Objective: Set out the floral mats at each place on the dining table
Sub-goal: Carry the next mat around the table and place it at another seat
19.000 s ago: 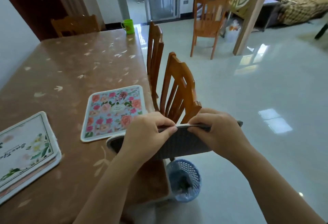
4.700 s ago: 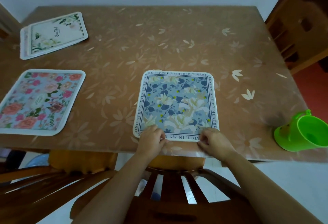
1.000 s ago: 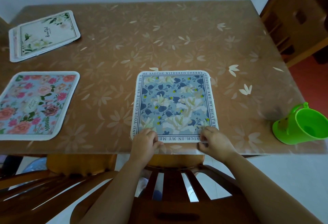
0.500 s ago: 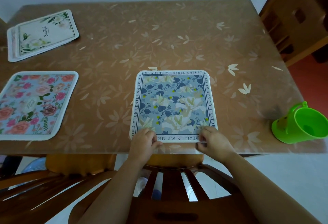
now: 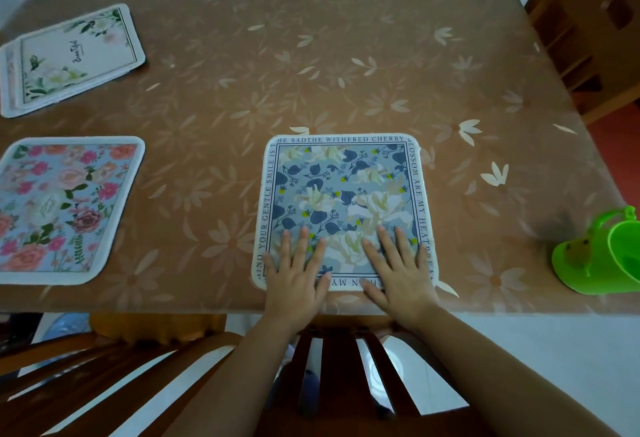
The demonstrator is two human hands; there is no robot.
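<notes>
A blue floral mat (image 5: 341, 190) with a lettered border lies flat near the front edge of the brown dining table (image 5: 311, 65). My left hand (image 5: 296, 273) rests palm down on the mat's near left part, fingers spread. My right hand (image 5: 398, 270) lies flat on its near right part, fingers spread too. Neither hand grips anything. A pink rose mat (image 5: 62, 208) lies at the left place. At the far left corner sits a small stack of mats, with a white leafy mat (image 5: 74, 57) on top.
A green plastic cup (image 5: 602, 256) stands at the table's right front edge. A wooden chair back (image 5: 332, 384) is right below my arms, a second chair (image 5: 86, 384) is at lower left, and another chair (image 5: 588, 31) stands at the right end. A white wall runs behind the table.
Both hands let go of the blue mat's near edge and opened flat onto its surface. The mat stays in place.
</notes>
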